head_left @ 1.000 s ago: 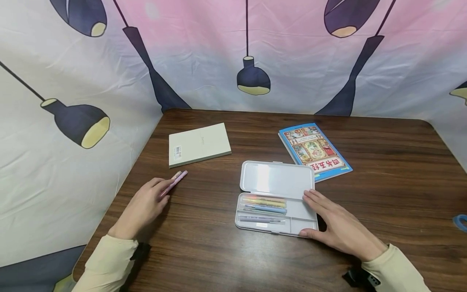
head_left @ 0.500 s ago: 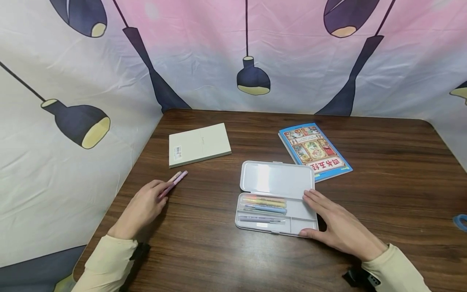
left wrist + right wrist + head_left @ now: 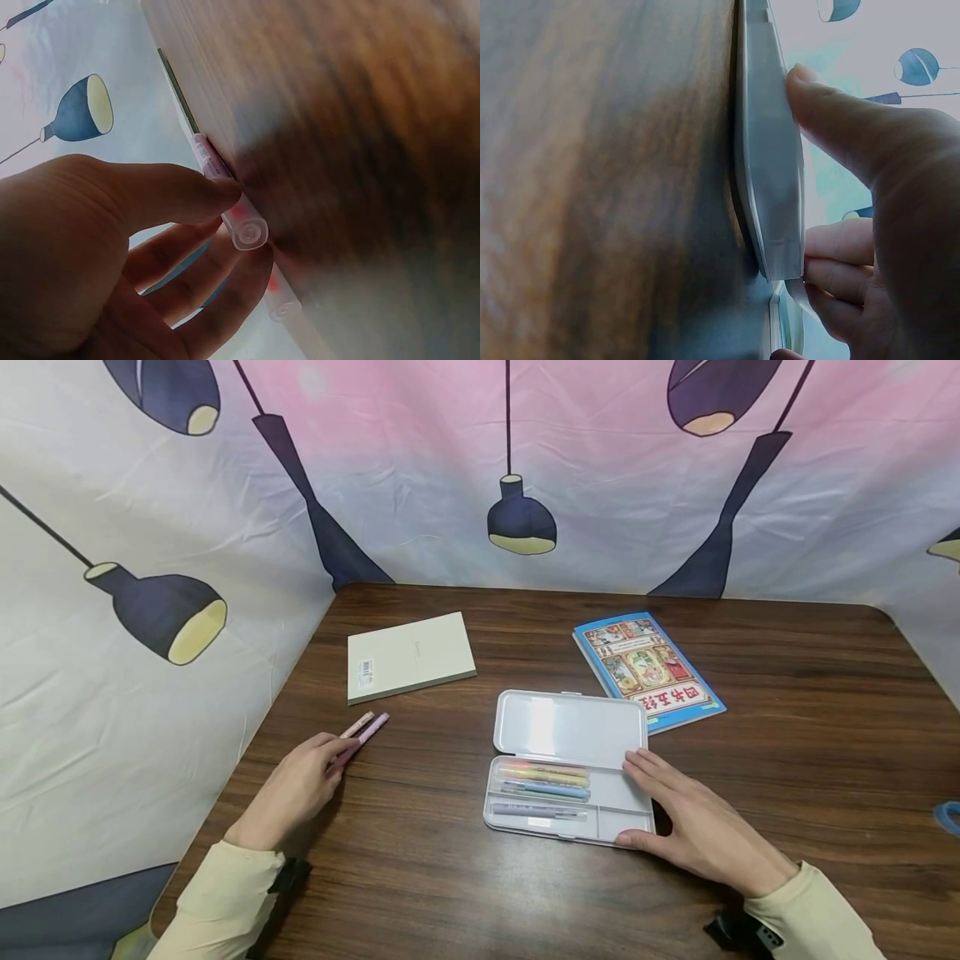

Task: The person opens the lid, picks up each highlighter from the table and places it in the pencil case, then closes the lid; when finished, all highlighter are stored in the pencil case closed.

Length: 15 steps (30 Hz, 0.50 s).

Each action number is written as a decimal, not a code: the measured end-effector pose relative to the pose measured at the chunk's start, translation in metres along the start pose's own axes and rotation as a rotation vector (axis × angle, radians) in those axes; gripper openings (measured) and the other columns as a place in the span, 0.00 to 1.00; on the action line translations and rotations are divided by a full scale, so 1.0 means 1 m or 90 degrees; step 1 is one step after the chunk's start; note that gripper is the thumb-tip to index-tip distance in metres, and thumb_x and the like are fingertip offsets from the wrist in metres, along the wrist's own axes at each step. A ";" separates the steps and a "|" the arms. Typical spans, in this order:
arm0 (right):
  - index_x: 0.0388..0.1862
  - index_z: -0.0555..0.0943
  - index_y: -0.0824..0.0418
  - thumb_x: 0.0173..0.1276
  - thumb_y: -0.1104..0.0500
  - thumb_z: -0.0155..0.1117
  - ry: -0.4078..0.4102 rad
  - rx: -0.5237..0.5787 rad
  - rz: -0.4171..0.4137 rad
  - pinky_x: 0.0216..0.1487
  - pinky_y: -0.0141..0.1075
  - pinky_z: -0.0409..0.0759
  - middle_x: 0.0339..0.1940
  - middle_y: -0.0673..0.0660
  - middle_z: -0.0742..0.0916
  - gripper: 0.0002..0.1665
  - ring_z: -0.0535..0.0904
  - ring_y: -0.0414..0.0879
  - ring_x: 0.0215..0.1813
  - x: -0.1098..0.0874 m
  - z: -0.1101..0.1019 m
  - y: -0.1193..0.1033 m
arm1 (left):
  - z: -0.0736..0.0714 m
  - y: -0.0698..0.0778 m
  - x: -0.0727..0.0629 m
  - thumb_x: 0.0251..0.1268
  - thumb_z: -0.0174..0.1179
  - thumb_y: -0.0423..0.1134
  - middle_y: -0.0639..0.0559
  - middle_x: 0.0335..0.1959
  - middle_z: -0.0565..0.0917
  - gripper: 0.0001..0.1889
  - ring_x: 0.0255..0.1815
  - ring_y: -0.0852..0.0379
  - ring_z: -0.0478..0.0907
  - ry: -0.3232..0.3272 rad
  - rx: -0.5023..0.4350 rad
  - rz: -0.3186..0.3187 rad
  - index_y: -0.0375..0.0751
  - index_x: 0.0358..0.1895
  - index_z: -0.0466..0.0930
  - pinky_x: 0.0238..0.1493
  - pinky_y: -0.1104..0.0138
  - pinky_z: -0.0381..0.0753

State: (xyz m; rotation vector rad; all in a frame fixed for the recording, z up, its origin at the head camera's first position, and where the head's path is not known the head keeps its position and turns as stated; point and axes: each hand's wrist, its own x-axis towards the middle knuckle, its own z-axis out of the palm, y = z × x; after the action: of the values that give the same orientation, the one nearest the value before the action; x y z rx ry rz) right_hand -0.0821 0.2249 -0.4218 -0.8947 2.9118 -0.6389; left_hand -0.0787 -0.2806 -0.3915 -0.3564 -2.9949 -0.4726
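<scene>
In the head view my left hand (image 3: pixel 296 789) is low over the table at the left, beside two slim pens. Its thumb and fingers pinch the lilac pen (image 3: pixel 372 728); the pale pink pen (image 3: pixel 357 725) lies alongside, its lower part hidden by the fingers. The left wrist view shows the clear round end of the pinched lilac pen (image 3: pixel 250 233) under the thumb. My right hand (image 3: pixel 693 822) rests on the right end of an open white pencil case (image 3: pixel 626 789), thumb at its front edge, fingers extended toward the hinge. Several coloured pens (image 3: pixel 543 781) lie in its left compartments.
A pale cream book (image 3: pixel 412 656) lies behind the left hand. Behind the pencil case is a blue illustrated book (image 3: pixel 648 664), partly overlapped by the lid (image 3: pixel 570 722). A blue curved object (image 3: pixel 948 818) shows at the right edge. A patterned cloth (image 3: pixel 427 493) hangs behind the table.
The far ends of the two pens have spread apart, the lilac one shifting slightly right. My left fingers have shifted slightly; the right hand and pencil case have stayed put.
</scene>
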 end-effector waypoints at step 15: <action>0.73 0.70 0.62 0.60 0.27 0.64 0.002 -0.006 -0.002 0.67 0.54 0.69 0.76 0.56 0.70 0.54 0.62 0.54 0.77 0.000 0.000 0.000 | 0.000 0.001 0.002 0.57 0.62 0.20 0.40 0.45 0.83 0.19 0.45 0.43 0.82 -0.015 0.005 -0.015 0.30 0.54 0.83 0.45 0.48 0.80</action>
State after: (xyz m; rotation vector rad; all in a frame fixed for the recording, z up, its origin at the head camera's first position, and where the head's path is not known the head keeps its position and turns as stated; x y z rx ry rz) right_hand -0.0821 0.2255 -0.4219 -0.9011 2.9183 -0.6285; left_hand -0.0800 -0.2790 -0.3911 -0.3288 -3.0265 -0.4626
